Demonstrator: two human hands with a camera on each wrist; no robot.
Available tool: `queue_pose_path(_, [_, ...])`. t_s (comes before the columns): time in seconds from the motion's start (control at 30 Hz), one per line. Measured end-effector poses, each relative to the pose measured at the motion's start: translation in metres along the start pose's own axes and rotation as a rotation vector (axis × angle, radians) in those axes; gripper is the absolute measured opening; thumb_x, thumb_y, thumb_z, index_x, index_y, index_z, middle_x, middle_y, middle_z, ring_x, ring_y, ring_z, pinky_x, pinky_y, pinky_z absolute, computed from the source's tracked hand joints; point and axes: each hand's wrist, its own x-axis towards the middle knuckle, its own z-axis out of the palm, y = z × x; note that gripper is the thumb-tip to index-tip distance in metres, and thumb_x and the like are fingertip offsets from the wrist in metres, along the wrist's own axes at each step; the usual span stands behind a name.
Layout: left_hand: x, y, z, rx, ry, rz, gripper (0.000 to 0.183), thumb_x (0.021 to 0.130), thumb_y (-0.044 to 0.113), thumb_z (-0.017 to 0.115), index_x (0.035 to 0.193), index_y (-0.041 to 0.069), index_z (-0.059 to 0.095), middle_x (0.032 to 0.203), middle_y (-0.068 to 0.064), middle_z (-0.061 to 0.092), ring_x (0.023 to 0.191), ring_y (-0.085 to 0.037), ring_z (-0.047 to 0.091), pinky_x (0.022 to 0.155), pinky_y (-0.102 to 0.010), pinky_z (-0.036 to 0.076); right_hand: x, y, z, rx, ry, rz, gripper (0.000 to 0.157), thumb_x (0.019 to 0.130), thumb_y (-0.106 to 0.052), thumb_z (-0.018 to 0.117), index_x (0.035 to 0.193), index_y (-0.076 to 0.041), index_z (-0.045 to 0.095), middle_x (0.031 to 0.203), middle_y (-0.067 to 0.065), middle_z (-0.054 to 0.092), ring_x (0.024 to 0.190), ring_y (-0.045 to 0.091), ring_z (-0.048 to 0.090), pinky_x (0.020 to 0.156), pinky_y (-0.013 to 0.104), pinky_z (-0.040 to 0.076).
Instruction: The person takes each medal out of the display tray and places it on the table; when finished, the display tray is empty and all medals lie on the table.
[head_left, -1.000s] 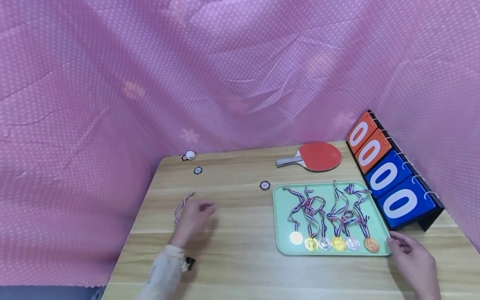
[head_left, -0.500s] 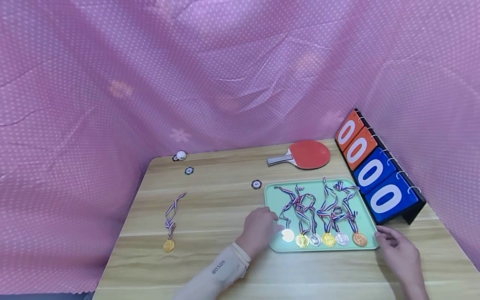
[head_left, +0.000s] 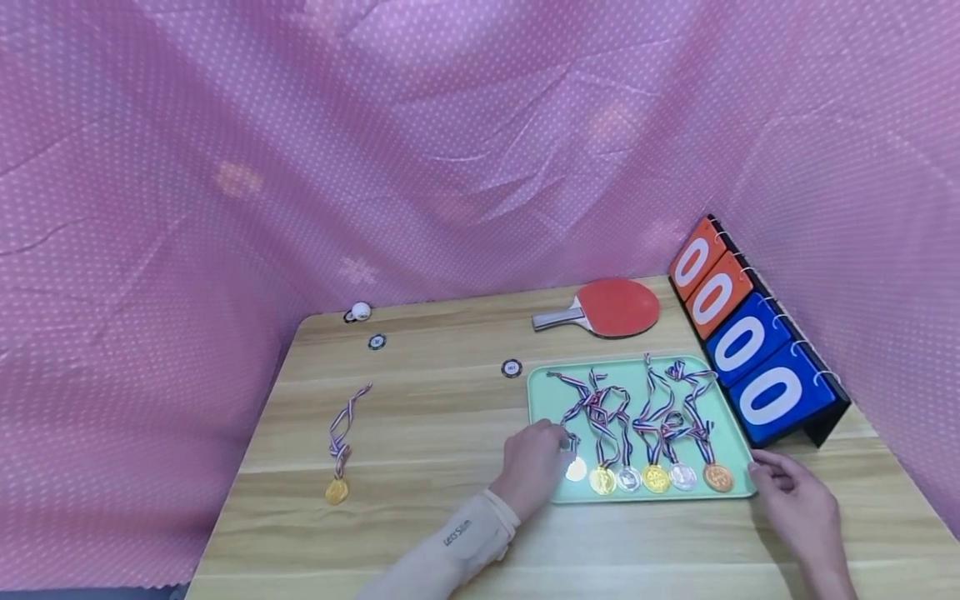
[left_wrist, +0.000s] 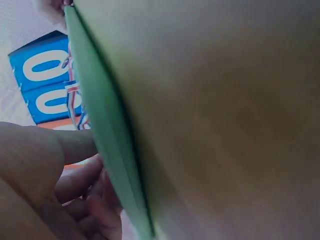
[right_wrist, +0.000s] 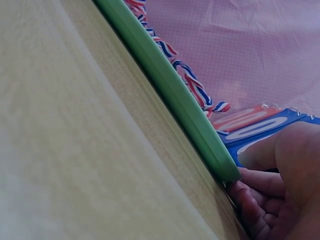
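My left hand (head_left: 534,467) reaches over the left edge of a green tray (head_left: 660,492), fingers curled at the ribbon of the leftmost gold-toned medal (head_left: 576,470); the fingertips are partly hidden. My right hand (head_left: 798,500) pinches the tray's front right corner, thumb over the rim (right_wrist: 227,170) and fingers bent beside it. Inside the tray lie several more medals in a row along the front, including a bronze one (head_left: 718,477) at the right end, their striped ribbons tangled towards the back. A gold medal (head_left: 337,491) rests on the table to the left, its ribbon trailing backward.
A red table tennis bat (head_left: 618,308) lies behind the tray. To the right stands a flip scoreboard (head_left: 738,333) showing zeros. Poker chips (head_left: 512,368) and a white ball (head_left: 361,311) are on the wooden table (head_left: 420,417). Pink dotted cloth hangs behind.
My left hand has moved right, from the gold medal on the table to the leftmost medal in the tray, and its fingers have bent in. My right hand has stayed at the tray corner.
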Motion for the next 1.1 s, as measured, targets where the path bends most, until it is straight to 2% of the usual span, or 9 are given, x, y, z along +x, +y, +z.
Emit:
queue_pose_path(0.13, [0.000,-0.004,0.004,-0.133,0.005,0.008,0.008,0.088,0.025,0.071,0.093,0.024,0.076,0.089,0.012,0.069,0.081,-0.002,0.061,0.068,-0.018,0.047,0.000,-0.001,0.000,0.000,0.000,0.006,0.037,0.096,-0.037,0.057,0.121,-0.012,0.067,0.079,-0.027,0.055,0.070,-0.016,0.045,0.065,0.018,0.036])
queue_pose_path(0.37, [0.002,-0.006,0.005,-0.157,0.011,0.008,0.007,0.087,0.023,0.072,0.091,0.023,0.077,0.088,0.012,0.069,0.079,-0.002,0.060,0.068,-0.018,0.047,0.001,-0.001,-0.001,-0.010,-0.005,0.010,0.038,0.096,-0.039,0.056,0.122,-0.012,0.067,0.080,-0.028,0.055,0.070,-0.017,0.045,0.065,0.019,0.036])
queue_pose_path(0.47, [0.001,-0.007,0.004,-0.207,0.002,-0.015,0.005,0.087,0.024,0.071,0.091,0.023,0.074,0.088,0.013,0.068,0.077,-0.001,0.059,0.068,-0.018,0.047,0.001,0.000,-0.001,-0.015,-0.012,0.011,0.038,0.096,-0.039,0.056,0.122,-0.013,0.067,0.081,-0.027,0.055,0.070,-0.017,0.045,0.065,0.019,0.035])
queue_pose_path(0.57, [-0.001,-0.009,0.000,-0.320,-0.026,-0.060,0.004,0.088,0.026,0.070,0.091,0.023,0.072,0.086,0.015,0.066,0.072,-0.001,0.055,0.065,-0.018,0.045,0.002,0.000,-0.002,-0.023,-0.024,0.014,0.040,0.096,-0.041,0.056,0.123,-0.013,0.066,0.082,-0.026,0.056,0.071,-0.017,0.044,0.066,0.021,0.035])
queue_pose_path(0.67, [-0.002,-0.013,-0.007,-0.468,-0.053,-0.112,0.004,0.089,0.024,0.069,0.091,0.022,0.070,0.083,0.014,0.065,0.069,-0.003,0.054,0.061,-0.019,0.046,0.001,0.001,-0.003,-0.030,-0.034,0.019,0.041,0.096,-0.042,0.055,0.124,-0.013,0.065,0.084,-0.022,0.058,0.071,-0.017,0.043,0.066,0.021,0.035])
queue_pose_path(0.77, [-0.003,-0.016,-0.016,-0.582,-0.064,-0.150,0.003,0.088,0.023,0.071,0.090,0.021,0.069,0.083,0.011,0.067,0.072,-0.004,0.058,0.063,-0.020,0.049,0.001,0.001,-0.003,-0.035,-0.039,0.027,0.043,0.097,-0.043,0.055,0.125,-0.012,0.065,0.087,-0.017,0.061,0.071,-0.017,0.043,0.066,0.020,0.035])
queue_pose_path(0.93, [0.000,-0.028,-0.031,-0.673,-0.099,-0.202,0.005,0.086,0.024,0.072,0.091,0.025,0.070,0.087,0.009,0.069,0.077,-0.009,0.063,0.066,-0.025,0.054,0.002,0.000,-0.004,-0.040,-0.041,0.032,0.044,0.097,-0.043,0.054,0.126,-0.011,0.064,0.091,-0.010,0.063,0.071,-0.018,0.043,0.066,0.020,0.036])
queue_pose_path(1.0, [0.003,-0.035,-0.040,-0.711,-0.117,-0.232,0.007,0.086,0.027,0.072,0.094,0.026,0.072,0.090,0.009,0.070,0.081,-0.011,0.064,0.070,-0.029,0.054,0.001,-0.001,-0.003,-0.039,-0.042,0.028,0.044,0.097,-0.043,0.054,0.125,-0.011,0.064,0.090,-0.011,0.063,0.071,-0.018,0.043,0.066,0.021,0.035])
queue_pose_path(1.1, [0.010,-0.049,-0.059,-0.732,-0.112,-0.230,0.012,0.087,0.029,0.071,0.099,0.027,0.073,0.096,0.008,0.073,0.088,-0.012,0.067,0.079,-0.032,0.055,0.002,-0.001,-0.003,-0.043,-0.046,0.024,0.044,0.097,-0.044,0.054,0.125,-0.012,0.064,0.089,-0.012,0.063,0.071,-0.018,0.043,0.066,0.021,0.035])
